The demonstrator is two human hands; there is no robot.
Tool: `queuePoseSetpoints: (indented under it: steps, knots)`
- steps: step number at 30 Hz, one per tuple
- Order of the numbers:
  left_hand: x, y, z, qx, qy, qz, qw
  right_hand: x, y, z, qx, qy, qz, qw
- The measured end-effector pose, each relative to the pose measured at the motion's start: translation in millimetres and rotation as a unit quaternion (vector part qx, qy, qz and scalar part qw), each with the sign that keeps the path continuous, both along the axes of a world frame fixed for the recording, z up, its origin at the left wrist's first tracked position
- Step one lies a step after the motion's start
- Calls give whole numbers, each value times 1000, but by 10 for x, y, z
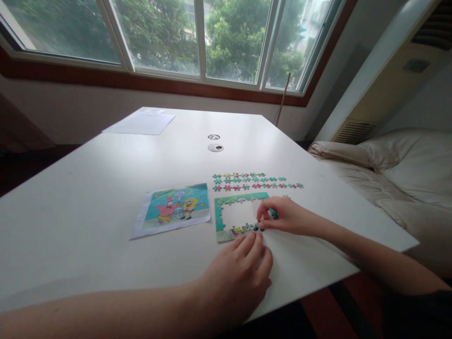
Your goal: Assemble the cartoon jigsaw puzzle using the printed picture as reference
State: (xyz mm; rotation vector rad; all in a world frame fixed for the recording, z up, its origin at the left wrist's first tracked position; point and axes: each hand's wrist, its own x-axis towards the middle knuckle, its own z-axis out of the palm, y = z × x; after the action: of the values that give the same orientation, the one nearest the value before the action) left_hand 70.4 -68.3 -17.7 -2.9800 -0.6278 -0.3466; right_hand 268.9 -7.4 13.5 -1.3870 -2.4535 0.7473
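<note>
A partly built jigsaw frame [226,221] lies on the white table [88,188], its border joined and its middle bare. My right hand [286,216] rests at the frame's right edge with thumb and fingers pinched on a puzzle piece. My left hand [240,273] lies on the table just below the frame, fingers together and curled down, fingertips touching its lower edge. Loose puzzle pieces [254,181] are laid in rows behind the frame. A cartoon reference picture [173,209] lies flat to the left of the frame.
A sheet of paper [141,123] lies at the far left of the table. Two round cable ports [215,142] sit near the middle. A cushioned seat [399,174] stands to the right, windows behind.
</note>
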Motion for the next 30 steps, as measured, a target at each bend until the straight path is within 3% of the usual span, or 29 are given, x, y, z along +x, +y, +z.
queuePoseSetpoints:
  steps: [3,7,13,17,23,30]
  knots:
    - [-7,2,15,-7,6,0,1000,135,83,99,19,11,-2,1000]
    - [-30,6,35,-19,7,2,1000,504,272,232,58,-42,-72,995]
    - [-31,16,53,-50,8,15,999,844,439,197,-47,-105,-55,992]
    - [-23,17,58,-65,12,18,998,849,470,129,-101,-116,-45,987]
    - [-34,23,63,-68,13,15,997,803,444,169,-106,-84,-31,990]
    - [-27,23,77,-78,15,16,997,415,183,252,-141,31,37,989]
